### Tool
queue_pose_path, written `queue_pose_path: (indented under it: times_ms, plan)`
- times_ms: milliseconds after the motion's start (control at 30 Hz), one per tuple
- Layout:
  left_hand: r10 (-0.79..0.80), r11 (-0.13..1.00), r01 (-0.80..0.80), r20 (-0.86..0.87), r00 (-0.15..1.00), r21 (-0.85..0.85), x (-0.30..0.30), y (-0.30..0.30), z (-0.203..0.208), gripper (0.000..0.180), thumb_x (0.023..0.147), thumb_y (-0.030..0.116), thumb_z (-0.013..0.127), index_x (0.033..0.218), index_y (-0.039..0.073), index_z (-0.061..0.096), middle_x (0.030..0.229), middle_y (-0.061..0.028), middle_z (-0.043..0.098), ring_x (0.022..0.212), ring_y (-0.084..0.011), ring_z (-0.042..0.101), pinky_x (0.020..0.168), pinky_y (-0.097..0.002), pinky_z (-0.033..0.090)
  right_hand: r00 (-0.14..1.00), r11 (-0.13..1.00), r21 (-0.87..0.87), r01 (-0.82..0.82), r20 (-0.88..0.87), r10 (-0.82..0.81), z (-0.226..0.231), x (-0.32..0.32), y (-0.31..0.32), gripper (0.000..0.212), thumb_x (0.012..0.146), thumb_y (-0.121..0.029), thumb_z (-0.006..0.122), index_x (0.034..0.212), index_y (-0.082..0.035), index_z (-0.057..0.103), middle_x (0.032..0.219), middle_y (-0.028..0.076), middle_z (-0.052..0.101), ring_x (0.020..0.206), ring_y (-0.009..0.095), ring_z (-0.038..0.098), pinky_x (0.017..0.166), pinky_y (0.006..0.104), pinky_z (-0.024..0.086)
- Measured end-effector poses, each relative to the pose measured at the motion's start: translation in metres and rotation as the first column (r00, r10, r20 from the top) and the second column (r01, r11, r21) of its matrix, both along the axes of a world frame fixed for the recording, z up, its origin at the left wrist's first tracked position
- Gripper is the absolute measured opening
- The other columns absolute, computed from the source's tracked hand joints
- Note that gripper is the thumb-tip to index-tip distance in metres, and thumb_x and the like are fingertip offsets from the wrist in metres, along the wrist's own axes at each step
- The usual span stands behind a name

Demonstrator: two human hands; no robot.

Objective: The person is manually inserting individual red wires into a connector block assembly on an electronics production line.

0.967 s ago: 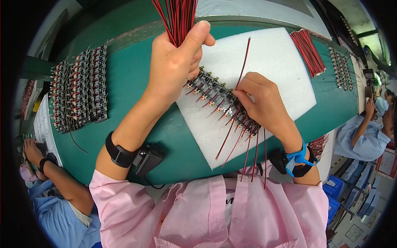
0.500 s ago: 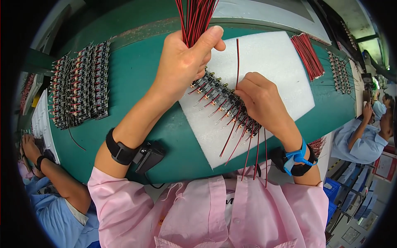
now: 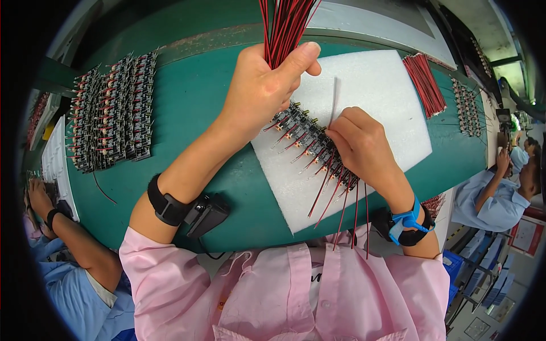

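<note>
Currently the left hand (image 3: 263, 85) has its grip clamped around the red-and-black wire bundle (image 3: 282, 34) at top centre, while the right hand (image 3: 365, 146) pinches one blurred wire (image 3: 334, 98) at the circuit-board row (image 3: 307, 135) on the white foam sheet (image 3: 381, 85), mid-frame. Doing this well calls for a steady pinch close to the wire's lower end (its tip is hidden), clear of the hanging wires (image 3: 355, 216).
</note>
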State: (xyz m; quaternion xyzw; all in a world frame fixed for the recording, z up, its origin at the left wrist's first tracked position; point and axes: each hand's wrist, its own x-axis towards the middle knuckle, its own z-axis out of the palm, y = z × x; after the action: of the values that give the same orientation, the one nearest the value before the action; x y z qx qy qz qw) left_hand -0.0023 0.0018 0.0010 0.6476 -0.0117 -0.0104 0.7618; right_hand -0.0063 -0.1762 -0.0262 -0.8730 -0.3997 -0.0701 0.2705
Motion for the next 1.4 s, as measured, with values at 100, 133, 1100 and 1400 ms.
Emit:
queue_pose_path:
  times_ms: [100,133,1100,1400]
  plan:
    - [0.008,1.000,-0.008,0.004,1.000,0.010,0.000,0.001,0.000,0.029,0.084,0.029,0.049,0.071,0.003,0.050,0.045,0.0080,0.026,0.036,-0.0008,0.020,0.034,-0.0187,0.019,1.000,1.000,0.008,-0.005,0.007,0.005,-0.001,-0.001,-0.001,0.009,0.064,0.003,0.059,0.071,0.001,0.053,0.069,0.011,0.051,0.065,0.027,0.051,0.056,0.0330,0.042]
    - [-0.003,0.999,0.002,-0.022,1.000,-0.042,0.001,0.002,-0.001,0.029,0.084,0.029,0.049,0.072,0.003,0.050,0.046,0.0075,0.027,0.037,-0.0010,0.021,0.034,-0.0187,0.019,1.000,1.000,0.006,-0.009,-0.021,0.009,0.000,-0.001,-0.002,0.010,0.064,0.004,0.059,0.072,0.001,0.054,0.070,0.011,0.051,0.066,0.028,0.051,0.057,0.0332,0.042]
    - [-0.067,0.890,-0.027,-0.191,0.979,-0.455,0.017,-0.028,-0.013,0.042,0.085,0.041,0.041,0.065,0.005,0.044,0.067,-0.0044,0.048,0.063,-0.0122,0.048,0.055,-0.0247,0.038,0.977,0.964,0.231,0.130,-0.195,-0.085,0.034,0.031,0.034,0.009,0.069,-0.005,0.059,0.072,0.002,0.054,0.060,0.011,0.054,0.047,0.020,0.048,0.046,0.0283,0.037]
    - [-0.024,0.938,-0.042,-0.184,0.983,-0.344,0.019,-0.025,-0.018,0.039,0.087,0.039,0.037,0.061,0.009,0.035,0.075,-0.0054,0.045,0.073,-0.0138,0.046,0.069,-0.0262,0.040,0.982,0.985,0.159,0.064,-0.187,-0.034,0.034,0.034,0.030,0.006,0.068,-0.002,0.057,0.069,0.003,0.053,0.055,0.012,0.052,0.045,0.021,0.048,0.046,0.0297,0.038]
